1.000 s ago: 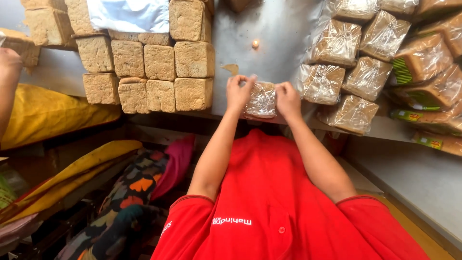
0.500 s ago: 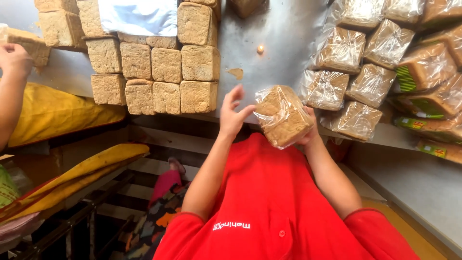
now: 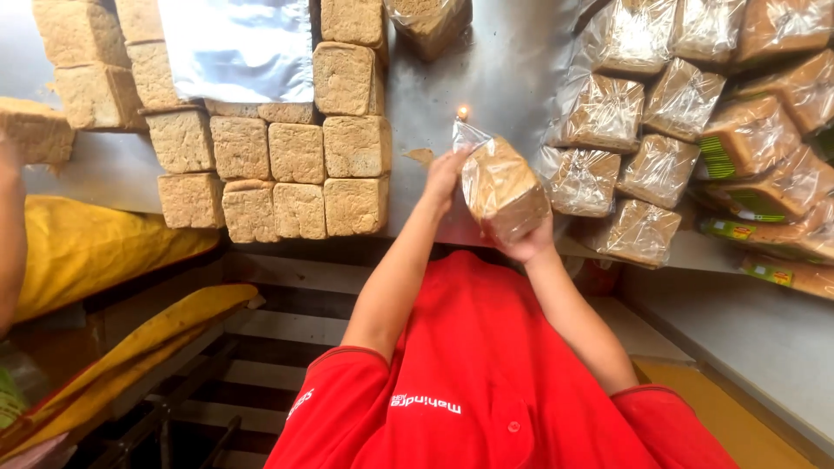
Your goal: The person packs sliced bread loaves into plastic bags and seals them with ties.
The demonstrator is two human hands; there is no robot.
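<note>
far left, another person's forearm (image 3: 10,234) reaches toward a bare loaf (image 3: 35,130) at the bench (image 3: 504,61) edge. right of it, unwrapped brown loaves (image 3: 287,165) stand in close rows, with a sheet of clear bags (image 3: 236,48) lying across the far ones.

centre: the left hand (image 3: 445,178) is raised over the near bench edge, its fingertips pinching the loose mouth of the plastic at the far end of the bagged loaf (image 3: 502,187). just beyond that bag mouth a small flame (image 3: 462,112) burns on the bench. the right hand (image 3: 528,243) cups the loaf from beneath at its near end, fingers curled round it; the loaf is tilted, clear of the bench, between the two hands.

right: a pile of wrapped loaves (image 3: 660,130) in clear bags, some printed green, lies well apart from the bare rows.

judgement: the step in hand appears to be closing the bag. the next move would call for the gathered plastic to be held tight and brought to the flame briefly, fingers kept back.
</note>
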